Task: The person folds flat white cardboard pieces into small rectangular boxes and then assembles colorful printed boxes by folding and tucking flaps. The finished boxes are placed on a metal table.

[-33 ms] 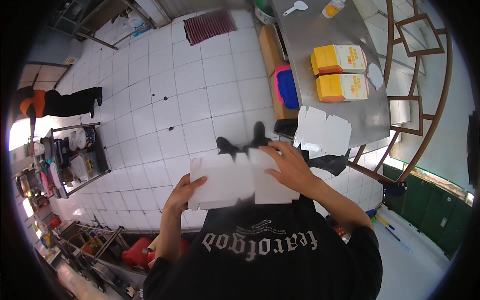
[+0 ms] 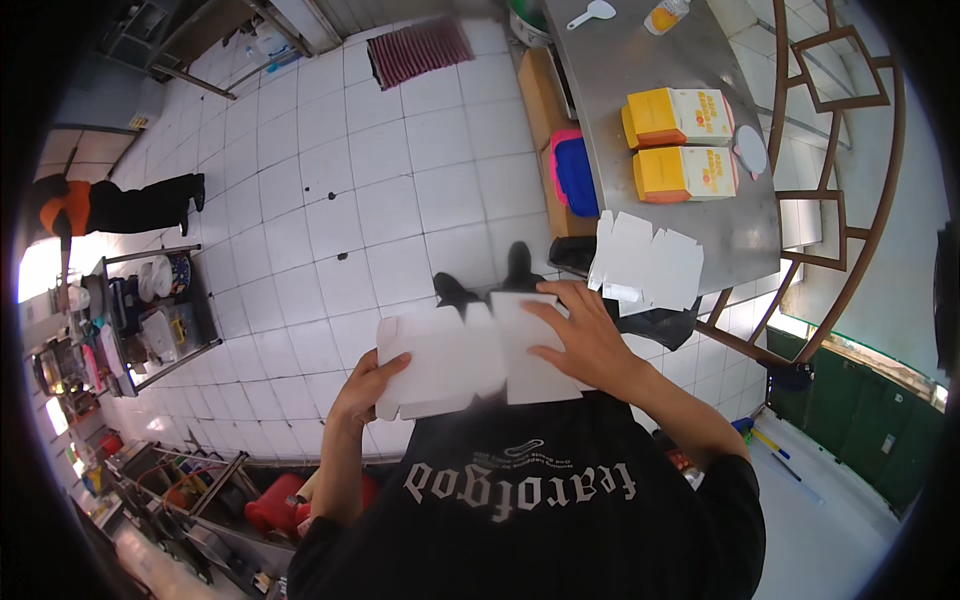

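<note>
A flat white cardboard box blank point(image 2: 445, 350) spans both my hands in front of my black shirt, with notches and small tabs along its edges. My left hand point(image 2: 370, 385) pinches its left end, thumb on top and the other fingers out of sight beneath. On the right panel point(image 2: 535, 375), bent along a crease, lies my right hand point(image 2: 585, 340); its thumb and index finger press the face while other fingers reach the far edge. More white cardboard blanks point(image 2: 650, 262) lie at the near corner of the metal table, close to my right hand.
On the metal table point(image 2: 620, 60) stand two yellow-and-white cartons point(image 2: 685, 174), a round white lid point(image 2: 750, 152), a white scoop point(image 2: 592, 13) and a bottle point(image 2: 665, 16). Blue and pink plastic items point(image 2: 573, 175) sit beside it. A person point(image 2: 120, 205) stands far left, near a loaded rack point(image 2: 160, 310).
The right panel of the blank has tilted and shifted slightly left, its right edge drawn inward under my right hand. My left hand stays almost where it was.
</note>
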Demonstrator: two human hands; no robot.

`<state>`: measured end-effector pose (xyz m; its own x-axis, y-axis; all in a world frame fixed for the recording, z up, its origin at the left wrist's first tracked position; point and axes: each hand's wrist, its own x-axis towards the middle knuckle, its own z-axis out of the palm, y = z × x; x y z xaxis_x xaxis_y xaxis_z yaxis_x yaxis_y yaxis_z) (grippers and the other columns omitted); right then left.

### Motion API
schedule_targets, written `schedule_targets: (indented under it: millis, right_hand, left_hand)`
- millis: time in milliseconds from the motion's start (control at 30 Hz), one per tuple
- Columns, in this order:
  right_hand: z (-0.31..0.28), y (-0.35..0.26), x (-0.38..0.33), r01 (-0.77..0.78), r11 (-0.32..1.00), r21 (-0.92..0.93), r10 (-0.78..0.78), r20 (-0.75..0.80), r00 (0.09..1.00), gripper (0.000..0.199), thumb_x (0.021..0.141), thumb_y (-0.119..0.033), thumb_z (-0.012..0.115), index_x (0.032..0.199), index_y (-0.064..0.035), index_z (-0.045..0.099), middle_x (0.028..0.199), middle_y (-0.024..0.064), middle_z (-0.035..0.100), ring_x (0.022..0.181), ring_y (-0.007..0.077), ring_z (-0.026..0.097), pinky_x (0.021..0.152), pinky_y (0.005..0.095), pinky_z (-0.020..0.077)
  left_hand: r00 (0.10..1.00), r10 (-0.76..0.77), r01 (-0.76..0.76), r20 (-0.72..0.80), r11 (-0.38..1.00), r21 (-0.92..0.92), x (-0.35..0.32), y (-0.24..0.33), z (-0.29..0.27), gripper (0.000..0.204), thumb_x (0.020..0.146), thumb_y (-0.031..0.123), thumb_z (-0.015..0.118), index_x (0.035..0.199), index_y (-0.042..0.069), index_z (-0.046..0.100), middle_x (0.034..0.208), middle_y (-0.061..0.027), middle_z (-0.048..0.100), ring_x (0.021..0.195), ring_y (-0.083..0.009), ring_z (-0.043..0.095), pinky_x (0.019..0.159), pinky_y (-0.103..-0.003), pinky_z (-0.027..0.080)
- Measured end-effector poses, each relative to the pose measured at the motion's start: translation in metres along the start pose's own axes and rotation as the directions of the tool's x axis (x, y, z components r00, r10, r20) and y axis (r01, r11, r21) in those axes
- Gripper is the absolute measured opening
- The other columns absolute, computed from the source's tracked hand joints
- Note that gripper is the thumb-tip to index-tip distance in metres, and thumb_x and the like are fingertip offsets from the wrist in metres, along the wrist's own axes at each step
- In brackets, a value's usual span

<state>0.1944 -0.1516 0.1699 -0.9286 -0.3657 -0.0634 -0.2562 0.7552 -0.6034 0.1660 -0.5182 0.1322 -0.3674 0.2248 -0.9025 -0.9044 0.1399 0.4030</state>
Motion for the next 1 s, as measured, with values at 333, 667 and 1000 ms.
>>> schedule_targets:
  millis: [333, 667, 1000]
  right_hand:
    - [-0.022, -0.012, -0.003, 0.138, 0.979, 0.147, -0.171, 0.243, 0.955, 0.039, 0.083, -0.016, 0.078, 0.119, -0.0063, 0.066, 0.114, 0.0117, 0.061, 0.113, 0.0304, 0.06, 0.098, 0.0434, 0.0487]
    - [-0.021, -0.015, -0.004, 0.132, 0.927, 0.352, -0.251, 0.317, 0.914, 0.022, 0.093, -0.018, 0.075, 0.109, -0.0036, 0.071, 0.098, 0.0087, 0.065, 0.103, 0.0267, 0.063, 0.094, 0.0378, 0.0507]
    - [0.037, 0.053, 0.035, -0.748, 0.412, 0.52, -0.057, 0.834, 0.548, 0.024, 0.092, -0.019, 0.081, 0.099, -0.0013, 0.067, 0.082, 0.0036, 0.071, 0.074, 0.0078, 0.063, 0.068, 0.0265, 0.0519]
  left_hand:
    - [0.993, -0.099, 0.111, 0.06, 0.962, -0.248, 0.007, -0.025, -0.003, 0.049, 0.097, 0.026, 0.074, 0.13, -0.006, 0.06, 0.109, -0.0148, 0.072, 0.092, -0.0223, 0.074, 0.071, -0.034, 0.062]
    - [1.0, 0.006, -0.007, -0.014, 0.994, -0.108, -0.005, -0.016, -0.008, 0.039, 0.1, 0.026, 0.071, 0.127, -0.002, 0.064, 0.108, -0.012, 0.074, 0.093, -0.0195, 0.073, 0.076, -0.033, 0.062]
    - [0.991, 0.129, -0.132, 0.044, 0.988, 0.079, 0.009, 0.002, -0.014, 0.039, 0.103, 0.027, 0.067, 0.128, -0.002, 0.063, 0.106, -0.0101, 0.074, 0.092, -0.0154, 0.072, 0.076, -0.032, 0.061]
